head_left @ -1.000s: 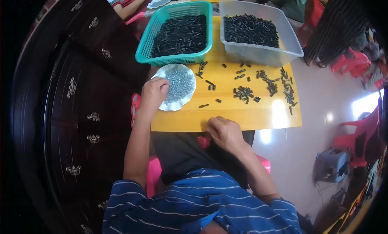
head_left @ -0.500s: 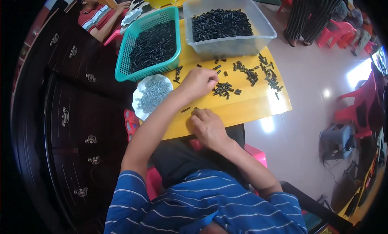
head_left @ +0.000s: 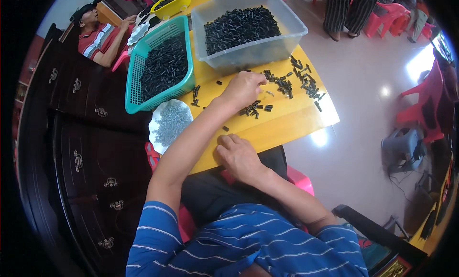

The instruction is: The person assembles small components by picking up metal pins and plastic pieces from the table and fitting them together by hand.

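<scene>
My left hand (head_left: 245, 89) is over the yellow table (head_left: 282, 126), reaching among small black cylindrical pieces. Its fingers are curled together, and whatever they pinch is hidden. Just below and beside it lies a loose pile of black pieces (head_left: 252, 109), with another pile (head_left: 283, 85) to the right and more scattered pieces (head_left: 310, 85) beyond. A small pale silvery bit (head_left: 270, 93) lies between the piles. At the table's near edge rests my right hand (head_left: 240, 156), its fingers bent and closed, their contents hidden. A white scalloped dish (head_left: 153, 128) of small silvery screw-like parts sits left of my left forearm.
A teal basket (head_left: 190, 61) and a clear plastic tub (head_left: 248, 54), both full of black pieces, stand at the far side. Dark drawers (head_left: 91, 152) line the left. Behind them sits a person (head_left: 98, 40) in a red shirt. Red chairs (head_left: 425, 97) stand right.
My left hand has moved farther over the table, toward the far piles. The right hand stays by the near edge. The whole view has shifted and turned slightly.
</scene>
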